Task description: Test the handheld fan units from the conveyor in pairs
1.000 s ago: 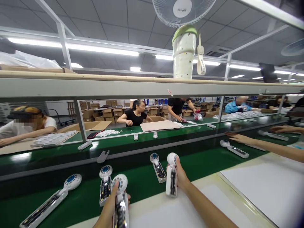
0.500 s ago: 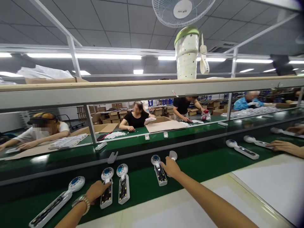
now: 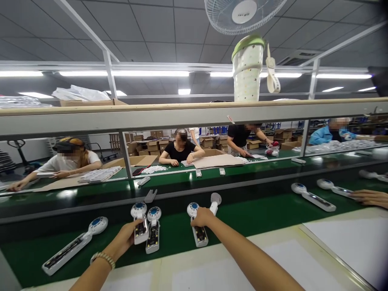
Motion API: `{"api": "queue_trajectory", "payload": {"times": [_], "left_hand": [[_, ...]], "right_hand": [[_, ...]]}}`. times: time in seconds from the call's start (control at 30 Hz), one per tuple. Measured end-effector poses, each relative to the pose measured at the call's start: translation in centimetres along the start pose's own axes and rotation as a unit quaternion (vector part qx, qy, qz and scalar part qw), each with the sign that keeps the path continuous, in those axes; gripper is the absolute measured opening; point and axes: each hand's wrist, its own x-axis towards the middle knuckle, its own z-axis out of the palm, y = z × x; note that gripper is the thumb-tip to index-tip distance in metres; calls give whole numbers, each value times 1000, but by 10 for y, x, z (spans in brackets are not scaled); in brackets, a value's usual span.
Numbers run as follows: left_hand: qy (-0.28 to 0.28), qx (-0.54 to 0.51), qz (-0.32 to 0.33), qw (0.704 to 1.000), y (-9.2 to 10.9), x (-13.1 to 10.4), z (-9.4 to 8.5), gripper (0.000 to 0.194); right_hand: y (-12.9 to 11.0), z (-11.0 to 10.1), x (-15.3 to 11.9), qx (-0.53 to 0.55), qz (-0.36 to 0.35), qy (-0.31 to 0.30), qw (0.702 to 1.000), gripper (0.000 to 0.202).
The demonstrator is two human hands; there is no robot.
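Observation:
My left hand [image 3: 125, 238] grips a white round-headed device [image 3: 141, 228] with a blue-dotted head and an exposed dark circuit, held at a tilt. Right beside it, a similar open device [image 3: 153, 234] lies on the green belt [image 3: 242, 214]. My right hand [image 3: 202, 218] has its fingers closed over the upper part of another open device [image 3: 200, 237], just below its round head. Behind that hand is a device with a plain white head [image 3: 216, 199], partly hidden. A longer open device [image 3: 72, 246] lies at the left.
A white forked piece [image 3: 150, 196] lies near the belt's far edge. More devices [image 3: 313, 198] are at the right, near another person's hand [image 3: 371, 198]. Metal posts [image 3: 125, 153] and a shelf bearing a cup [image 3: 247, 72] stand ahead. People sit beyond.
My left hand has lifted and tilted its device, bringing it close to the neighbouring one. My right hand has moved left from beside the plain-headed device onto the open one. The view has shifted.

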Motion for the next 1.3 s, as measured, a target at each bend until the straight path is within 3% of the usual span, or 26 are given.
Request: {"api": "queue_trajectory", "payload": {"times": [0.17,0.3,0.4,0.5,0.6,0.73,0.87,1.03,1.13,1.3], "left_hand": [[-5,-71,66,995,10,-4,20,9],[-39,-88,69,993,8,-28,48,13],[-46,-86,54,994,3,-47,61,15],[-66,-89,53,992,-1,-62,62,16],[-100,-68,62,991,-10,-73,54,27],[-139,-45,22,989,-39,-83,52,40],[-168,-52,-4,984,-76,-87,74,39],[-236,-73,16,969,-97,-82,96,44],[-270,-77,15,960,-100,-76,94,47],[-295,-60,22,953,-108,-70,88,52]], "right_hand": [[-15,17,-19,60,-10,2,998,42],[-32,31,-25,128,1,14,992,74],[-38,34,-26,207,6,-30,978,59],[-33,30,-36,329,-16,-107,938,31],[-15,24,-56,457,-52,-155,874,29],[17,28,-83,582,-67,-138,798,40],[40,47,-95,692,-39,-101,713,47],[55,55,-94,722,-41,-93,684,58],[59,53,-92,739,-32,-100,665,62],[63,56,-90,754,-44,-105,646,53]]}}
